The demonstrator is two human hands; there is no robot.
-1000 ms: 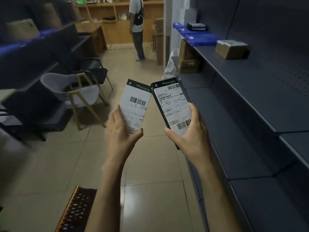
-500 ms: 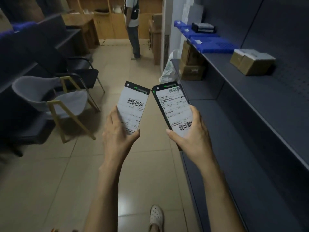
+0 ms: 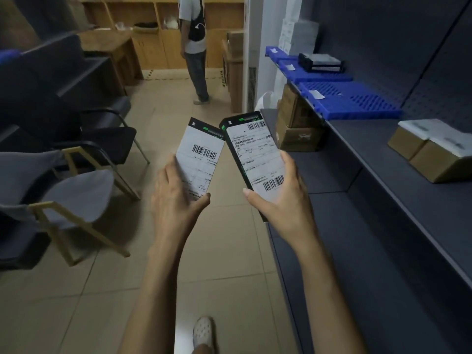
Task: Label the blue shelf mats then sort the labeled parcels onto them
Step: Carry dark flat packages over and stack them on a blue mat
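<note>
Dark shelving is running along the right w/ blue mats lying at its far end. Left hand is gripping a flat labeled parcel, thumb clamped on its lower edge; right hand is gripping another black-edged parcel, upper corners nearly touching. Two cardboard boxes are sitting on the shelf nearer than the mats.

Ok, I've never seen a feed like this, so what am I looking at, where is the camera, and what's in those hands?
There is no machine here. The camera sits on a person's head and looks forward and down, so the two bare arms are that person's own. The left hand grips a flat parcel with a barcode label. The right hand grips a second labeled parcel, which has a dark edge. On the right, the dark shelf carries blue mats with small white tags, a dark box on the far mat, and brown boxes. Another person stands farther down the aisle.
</note>
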